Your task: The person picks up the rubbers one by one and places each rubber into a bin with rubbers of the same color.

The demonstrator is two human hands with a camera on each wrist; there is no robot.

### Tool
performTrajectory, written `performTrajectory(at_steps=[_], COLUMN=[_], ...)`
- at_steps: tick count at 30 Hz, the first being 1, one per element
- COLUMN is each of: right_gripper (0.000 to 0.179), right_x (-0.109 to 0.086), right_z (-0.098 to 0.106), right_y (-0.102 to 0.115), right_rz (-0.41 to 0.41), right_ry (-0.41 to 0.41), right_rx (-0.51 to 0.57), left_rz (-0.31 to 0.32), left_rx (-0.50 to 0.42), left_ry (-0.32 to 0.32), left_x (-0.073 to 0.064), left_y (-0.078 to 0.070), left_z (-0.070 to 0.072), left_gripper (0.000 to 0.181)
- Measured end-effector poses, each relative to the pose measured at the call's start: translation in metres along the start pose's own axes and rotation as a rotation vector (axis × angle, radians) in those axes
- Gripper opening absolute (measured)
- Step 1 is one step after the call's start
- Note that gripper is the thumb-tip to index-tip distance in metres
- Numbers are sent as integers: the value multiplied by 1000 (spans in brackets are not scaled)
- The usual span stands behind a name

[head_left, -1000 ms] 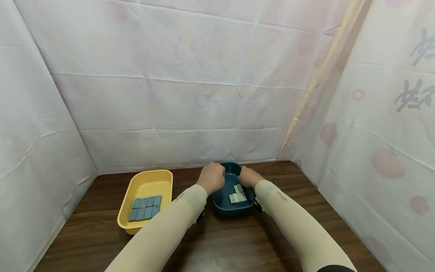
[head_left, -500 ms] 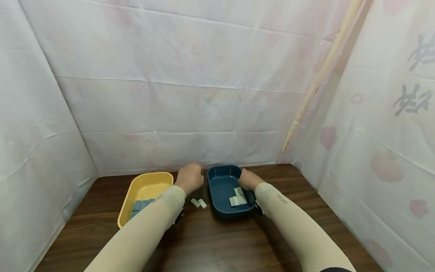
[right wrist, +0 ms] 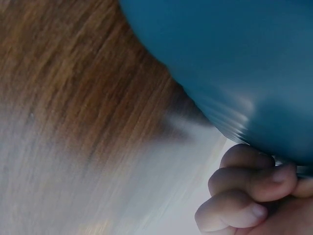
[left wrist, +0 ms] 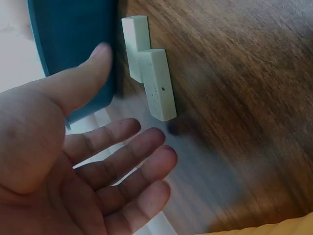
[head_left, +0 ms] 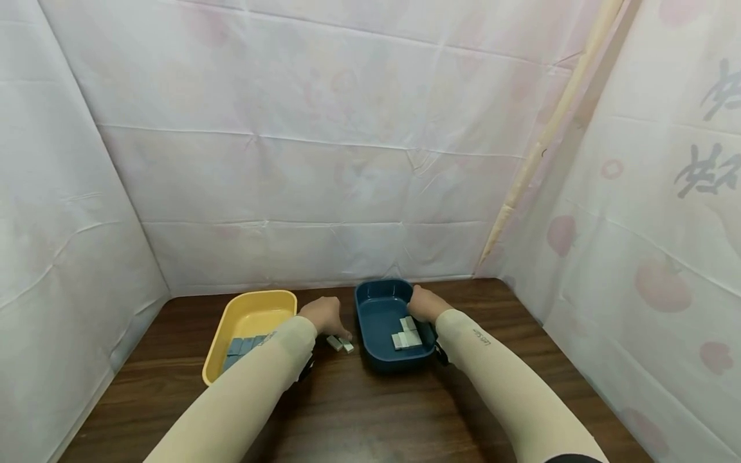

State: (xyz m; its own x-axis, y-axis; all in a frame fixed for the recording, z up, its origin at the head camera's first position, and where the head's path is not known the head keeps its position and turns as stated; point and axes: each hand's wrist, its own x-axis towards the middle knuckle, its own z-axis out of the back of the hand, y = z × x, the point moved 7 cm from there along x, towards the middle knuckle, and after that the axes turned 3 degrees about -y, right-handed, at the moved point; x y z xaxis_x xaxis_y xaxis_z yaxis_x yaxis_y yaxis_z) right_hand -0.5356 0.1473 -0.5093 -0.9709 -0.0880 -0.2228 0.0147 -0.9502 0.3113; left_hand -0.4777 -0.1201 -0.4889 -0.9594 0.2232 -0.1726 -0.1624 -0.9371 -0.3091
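Note:
Two small off-white rectangular blocks (left wrist: 159,85) lie on the wooden table, side by side and offset, left of a dark blue tray (head_left: 389,364). Just behind those blocks is my left hand (head_left: 324,315), partly covering them in the head view. The left wrist view shows this hand (left wrist: 93,156) palm up to the camera, fingers loosely spread and holding nothing. My right hand (head_left: 427,304) grips the blue tray's right rim, with curled fingers (right wrist: 234,208) at its edge in the right wrist view. Inside the blue tray, several off-white blocks (head_left: 407,337) lie together.
A yellow tray (head_left: 278,296) stands to the left, holding several grey-blue blocks (head_left: 235,347), partly hidden by my left sleeve. Pale printed sheeting (head_left: 324,193) hangs behind the table and along both sides. A wooden pole (head_left: 523,177) leans at the back right.
My left hand has left the blue tray's left side, moved left, then come down beside the two loose blocks, uncovering them. My right hand stays at the tray's rim.

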Motion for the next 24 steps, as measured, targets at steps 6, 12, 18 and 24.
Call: performTrajectory(at_steps=[6,12,18,24], right_gripper=[72,71,72,73], right_x=[1,-1,4,9], right_z=[2,1,-3,-7], right_y=[3,4,3,1], right_rz=[3,8,-4,12], right_ry=[-3,-2,13,8], right_rx=[-15,-35,-21,-34], left_rz=[3,-18,-55,-51], left_rx=[-24,7,69,17], left_ry=[42,38,26,21], left_x=[4,-4,-12,-11], left_y=[1,-9,-20,-20], left_z=[-4,-4,-5,-7], left_gripper=[54,54,40,29])
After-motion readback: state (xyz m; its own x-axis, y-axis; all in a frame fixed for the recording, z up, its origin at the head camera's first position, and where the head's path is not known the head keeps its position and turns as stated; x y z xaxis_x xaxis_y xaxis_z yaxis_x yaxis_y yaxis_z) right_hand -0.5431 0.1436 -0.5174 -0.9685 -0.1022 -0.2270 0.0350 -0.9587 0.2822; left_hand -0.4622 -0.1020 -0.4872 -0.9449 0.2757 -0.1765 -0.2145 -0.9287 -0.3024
